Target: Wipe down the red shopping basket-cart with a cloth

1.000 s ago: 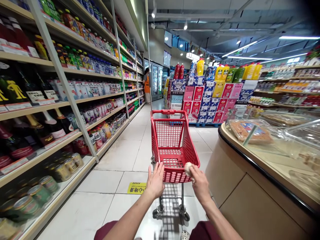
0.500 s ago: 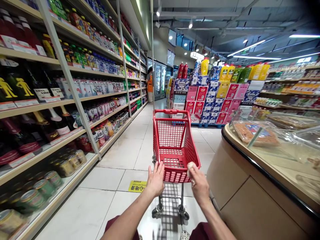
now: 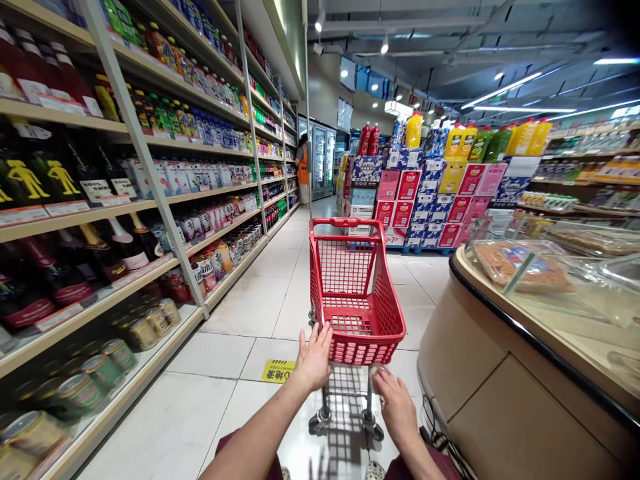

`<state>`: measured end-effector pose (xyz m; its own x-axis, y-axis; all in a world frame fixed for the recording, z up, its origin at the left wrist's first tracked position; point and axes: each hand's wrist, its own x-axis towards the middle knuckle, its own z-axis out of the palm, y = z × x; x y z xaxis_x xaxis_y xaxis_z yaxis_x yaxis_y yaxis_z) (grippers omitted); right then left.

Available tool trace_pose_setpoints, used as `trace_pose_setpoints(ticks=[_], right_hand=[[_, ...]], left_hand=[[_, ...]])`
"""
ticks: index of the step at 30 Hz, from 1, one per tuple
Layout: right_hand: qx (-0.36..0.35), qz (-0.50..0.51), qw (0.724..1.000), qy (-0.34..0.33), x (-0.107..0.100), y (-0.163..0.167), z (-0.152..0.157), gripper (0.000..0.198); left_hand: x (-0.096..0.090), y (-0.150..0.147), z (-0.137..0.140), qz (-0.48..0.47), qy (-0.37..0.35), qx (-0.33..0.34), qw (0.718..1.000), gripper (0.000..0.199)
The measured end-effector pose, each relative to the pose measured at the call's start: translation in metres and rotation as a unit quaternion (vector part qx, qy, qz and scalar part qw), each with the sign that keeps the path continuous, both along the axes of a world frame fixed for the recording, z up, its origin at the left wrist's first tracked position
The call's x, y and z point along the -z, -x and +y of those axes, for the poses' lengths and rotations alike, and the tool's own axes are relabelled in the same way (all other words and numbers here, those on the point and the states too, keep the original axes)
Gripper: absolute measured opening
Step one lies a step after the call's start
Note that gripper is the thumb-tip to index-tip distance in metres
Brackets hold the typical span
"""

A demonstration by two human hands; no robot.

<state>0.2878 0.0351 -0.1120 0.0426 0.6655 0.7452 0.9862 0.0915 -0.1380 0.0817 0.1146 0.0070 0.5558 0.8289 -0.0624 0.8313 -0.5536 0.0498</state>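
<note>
A red plastic shopping cart [image 3: 369, 353] stands in front of me on a grey wheeled frame, its basket holding nothing I can see. My left hand [image 3: 314, 359] rests at the near left corner of the basket, fingers stretched along its side and lying flat. Below the near right part of the rim is my right hand [image 3: 397, 403], fingers bent together beside the cart's upper leg. A small pale wad [image 3: 375, 371], perhaps cloth or tissue, shows at its fingertips, mostly hidden.
Drink shelves [image 3: 173, 200] line the left side. A rounded counter [image 3: 465, 333] with packaged food stands close on the right, cables [image 3: 437, 433] at its foot. Stacked boxes [image 3: 430, 200] are ahead, and a person in an orange vest [image 3: 303, 167] is farther off. A yellow floor sign [image 3: 278, 371] lies left.
My right hand has moved down from the basket's near right corner to beside the leg under it, the pale wad with it. My left hand stays at the left corner.
</note>
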Motion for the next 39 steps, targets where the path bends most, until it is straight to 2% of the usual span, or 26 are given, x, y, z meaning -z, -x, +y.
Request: trace_pose_setpoints(ticks=[6,10,13,17,21,24,26,29,34,39], right_hand=[[-0.102,-0.003,0.991,-0.082,-0.031,0.056,0.023,0.048],[-0.127,-0.003,0.990,-0.059,-0.028,0.077,0.029,0.046],[-0.129,-0.004,0.990,-0.060,-0.029,0.069,0.023,0.048],[-0.092,-0.004,0.994,-0.064,-0.033,0.050,0.018,0.054],[-0.082,-0.019,0.995,-0.055,-0.030,0.028,0.010,0.055],[-0.036,-0.029,0.998,-0.050,-0.030,0.008,0.005,0.053],[-0.016,-0.041,0.999,-0.023,-0.028,-0.004,0.002,0.054],[-0.022,-0.054,0.998,0.027,-0.027,-0.017,-0.001,0.055],[0.020,0.000,1.000,-0.024,-0.033,-0.026,0.002,0.051],[0.019,0.007,0.999,0.050,-0.023,-0.027,0.000,0.055]], left_hand=[[0.003,-0.001,0.000,-0.013,-0.005,-0.014,1.000,0.084],[0.002,-0.001,0.000,-0.009,0.002,-0.022,1.000,0.086],[0.001,0.000,-0.002,-0.014,0.004,-0.027,1.000,0.088],[0.002,0.001,-0.001,-0.007,0.002,-0.036,0.999,0.090],[0.006,0.002,0.003,-0.009,-0.019,-0.021,1.000,0.088],[0.007,0.000,0.002,-0.007,-0.046,-0.027,0.999,0.082],[0.006,-0.002,0.001,-0.004,-0.054,-0.036,0.998,0.079],[0.002,-0.005,-0.001,-0.001,-0.054,-0.040,0.998,0.077],[-0.011,-0.011,-0.002,0.003,-0.064,-0.029,0.998,0.066],[-0.013,-0.016,-0.007,0.004,-0.040,-0.004,0.999,0.071]])
